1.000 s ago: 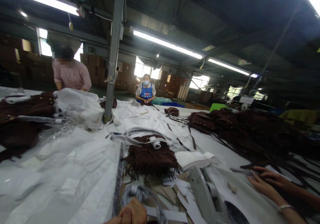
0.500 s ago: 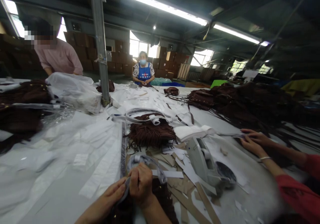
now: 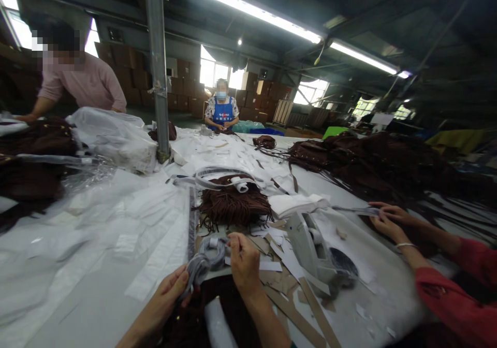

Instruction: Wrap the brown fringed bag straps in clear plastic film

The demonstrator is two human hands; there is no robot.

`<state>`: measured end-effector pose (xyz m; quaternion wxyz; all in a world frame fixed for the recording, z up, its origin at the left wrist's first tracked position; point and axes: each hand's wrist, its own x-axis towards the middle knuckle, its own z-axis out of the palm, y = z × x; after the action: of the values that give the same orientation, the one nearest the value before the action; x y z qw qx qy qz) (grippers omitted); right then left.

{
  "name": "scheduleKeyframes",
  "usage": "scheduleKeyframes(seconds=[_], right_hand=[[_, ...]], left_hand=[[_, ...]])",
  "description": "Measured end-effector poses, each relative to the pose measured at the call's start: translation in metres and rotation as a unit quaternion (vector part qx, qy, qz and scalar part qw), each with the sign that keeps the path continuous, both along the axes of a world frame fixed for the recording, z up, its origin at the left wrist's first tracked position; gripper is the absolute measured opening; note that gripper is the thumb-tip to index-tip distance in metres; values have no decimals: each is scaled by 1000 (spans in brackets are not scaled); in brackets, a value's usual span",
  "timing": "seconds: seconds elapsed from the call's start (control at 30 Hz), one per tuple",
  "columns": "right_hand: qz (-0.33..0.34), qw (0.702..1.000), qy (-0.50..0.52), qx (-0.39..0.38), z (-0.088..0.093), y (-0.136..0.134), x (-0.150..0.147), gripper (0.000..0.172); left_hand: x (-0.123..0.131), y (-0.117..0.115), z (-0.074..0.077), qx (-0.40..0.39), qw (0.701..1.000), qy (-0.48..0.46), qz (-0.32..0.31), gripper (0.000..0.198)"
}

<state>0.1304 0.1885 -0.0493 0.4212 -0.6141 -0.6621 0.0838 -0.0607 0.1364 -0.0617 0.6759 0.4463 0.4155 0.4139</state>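
Note:
A grey coiled strap [image 3: 199, 269], which looks wrapped in clear plastic, is gripped in my left hand [image 3: 171, 288] between thumb and fingers. My right hand [image 3: 245, 262] is raised beside it with fingers closed in a pinch; whatever it may hold is too small to make out. A second grey coil [image 3: 213, 249] lies just beyond, between my two hands. Beneath them rests a dark brown item [image 3: 194, 322] with small metal studs, partly covered by my forearms. On top of it lies a white rolled strip [image 3: 219, 324].
A brown fringed bag [image 3: 235, 205] with a strap coiled on top sits ahead. A grey tape dispenser [image 3: 308, 249] stands among paper scraps [image 3: 287, 286]. At right, a co-worker's hands [image 3: 388, 218] hold a strip. A metal post [image 3: 158, 73] rises at left; brown goods [image 3: 368, 156] are heaped at right.
My hands have moved apart, the right one up and to the right. The coil in my left hand now shows, as does the white strip below. The co-worker at left has stretched out an arm.

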Motion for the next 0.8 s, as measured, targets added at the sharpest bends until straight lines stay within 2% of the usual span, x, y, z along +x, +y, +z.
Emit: scheduleKeyframes(seconds=[0.07, 0.1, 0.17, 0.27, 0.47, 0.63, 0.8], right_hand=[[-61, 985, -140, -75, -1, 14, 29, 38], [-74, 976, -180, -96, -2, 21, 43, 36], [-85, 961, -230, -126, -6, 33, 64, 28], [-92, 948, -260, -160, -15, 42, 78, 16], [-74, 941, -260, -203, -26, 49, 82, 24], [-57, 946, -220, -230, -20, 47, 92, 30], [-41, 957, -184, -220, -10, 35, 97, 18]], left_hand=[[-2, 0, 0, 5, 1000, -2, 25, 50], [-2, 0, 1, 6, 999, -5, 36, 51], [0, -1, 2, 10, 999, -15, 47, 51], [3, 0, 6, 20, 998, -36, 51, 53], [0, 4, 4, 21, 996, -80, 44, 59], [-1, 5, -1, 7, 993, -118, 30, 59], [-1, 4, 2, 2, 989, -141, 33, 59]])
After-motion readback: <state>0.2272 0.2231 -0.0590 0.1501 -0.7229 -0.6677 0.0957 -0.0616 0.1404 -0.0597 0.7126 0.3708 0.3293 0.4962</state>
